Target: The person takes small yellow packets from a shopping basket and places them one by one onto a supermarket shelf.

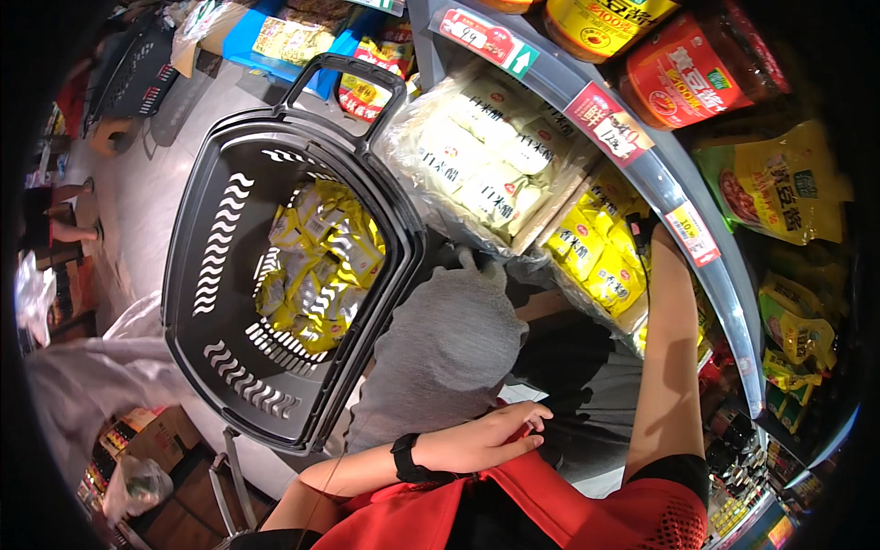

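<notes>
My right arm reaches down past the shelf edge to a carton of yellow vinegar pouches [600,252]; most of my right hand [657,240] is hidden by the shelf lip and shadow, so its fingers do not show. My left hand [502,434], with a black watch on the wrist, rests over my lap, thumb and loosely bent fingers apart, holding nothing. Left of my grey-clothed knee stands a black shopping basket [261,197]. A pile of yellow packets [321,261] lies inside it.
Beside the yellow carton is a box of white pouches [490,151]. Above runs a curved shelf edge [674,192] with price tags, holding red-labelled jars [683,82] and yellow bags [779,188]. A blue crate [252,41] sits at the back. Another dark basket [137,69] is far left.
</notes>
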Motion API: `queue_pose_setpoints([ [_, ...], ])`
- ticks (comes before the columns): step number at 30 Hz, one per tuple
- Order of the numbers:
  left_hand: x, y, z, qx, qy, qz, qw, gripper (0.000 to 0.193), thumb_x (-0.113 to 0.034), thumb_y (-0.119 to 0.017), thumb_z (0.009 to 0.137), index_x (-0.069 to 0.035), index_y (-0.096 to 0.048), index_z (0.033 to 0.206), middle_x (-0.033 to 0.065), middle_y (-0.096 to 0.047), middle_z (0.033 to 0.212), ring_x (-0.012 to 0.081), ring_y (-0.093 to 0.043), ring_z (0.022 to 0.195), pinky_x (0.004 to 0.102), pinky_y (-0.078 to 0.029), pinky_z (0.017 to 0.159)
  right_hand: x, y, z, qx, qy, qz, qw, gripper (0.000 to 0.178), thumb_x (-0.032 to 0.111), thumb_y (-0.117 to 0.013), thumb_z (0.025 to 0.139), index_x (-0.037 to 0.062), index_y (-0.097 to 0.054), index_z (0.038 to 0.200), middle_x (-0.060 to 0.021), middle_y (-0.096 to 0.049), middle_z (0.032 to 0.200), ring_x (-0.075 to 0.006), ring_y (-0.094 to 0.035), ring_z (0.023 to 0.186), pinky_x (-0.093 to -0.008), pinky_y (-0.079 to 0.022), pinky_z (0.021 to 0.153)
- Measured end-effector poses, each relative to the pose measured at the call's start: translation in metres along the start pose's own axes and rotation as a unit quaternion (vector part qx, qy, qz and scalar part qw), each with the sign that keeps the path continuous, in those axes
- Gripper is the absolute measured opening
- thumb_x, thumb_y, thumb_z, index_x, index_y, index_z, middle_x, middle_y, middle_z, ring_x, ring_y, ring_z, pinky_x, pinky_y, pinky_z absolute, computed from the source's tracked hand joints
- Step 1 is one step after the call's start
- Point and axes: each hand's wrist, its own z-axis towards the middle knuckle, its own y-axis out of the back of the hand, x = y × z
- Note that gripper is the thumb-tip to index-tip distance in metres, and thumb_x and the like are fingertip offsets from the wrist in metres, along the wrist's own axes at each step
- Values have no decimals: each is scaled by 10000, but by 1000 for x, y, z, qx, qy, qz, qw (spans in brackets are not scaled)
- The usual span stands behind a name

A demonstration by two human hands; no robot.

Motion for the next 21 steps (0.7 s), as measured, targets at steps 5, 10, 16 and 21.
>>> queue_pose_setpoints([
  [5, 0, 1, 2, -8, 13, 22, 1000, 340, -144, -437, 839, 34, -349, 1115, 146, -465, 980, 216, -462, 945, 292, -359, 823, 5, -18, 2, 11, 31, -104, 994, 422, 137, -513, 755, 45, -400, 1151, -115, -464, 1105, -192, -435, 978, -265, -363, 781],
  [10, 0, 0, 2, -14, 23, 35, 999, 334, -153, -435, 840, 40, -362, 1102, 154, -468, 980, 220, -461, 952, 295, -358, 824, 12, -30, -2, 25, 48, -160, 986, 420, 151, -509, 763, 39, -398, 1153, -123, -458, 1114, -205, -425, 1000, -277, -353, 806],
  [16, 4, -3, 6, -21, 20, 66, 997, 320, -152, -437, 840, 36, -373, 1091, 147, -467, 983, 208, -467, 943, 291, -367, 811, 15, -40, -4, 23, 62, -215, 974, 419, 168, -504, 773, 33, -395, 1155, -132, -452, 1126, -222, -413, 1026, -291, -342, 837],
  [21, 6, -7, 1, -47, -14, 38, 998, 267, -146, -437, 836, 41, -382, 1018, 130, -487, 870, 202, -480, 844, 282, -371, 763, 25, -43, -4, 5, 81, -228, 970, 420, 182, -500, 781, 27, -393, 1157, -140, -446, 1135, -235, -402, 1047, -303, -332, 863],
])
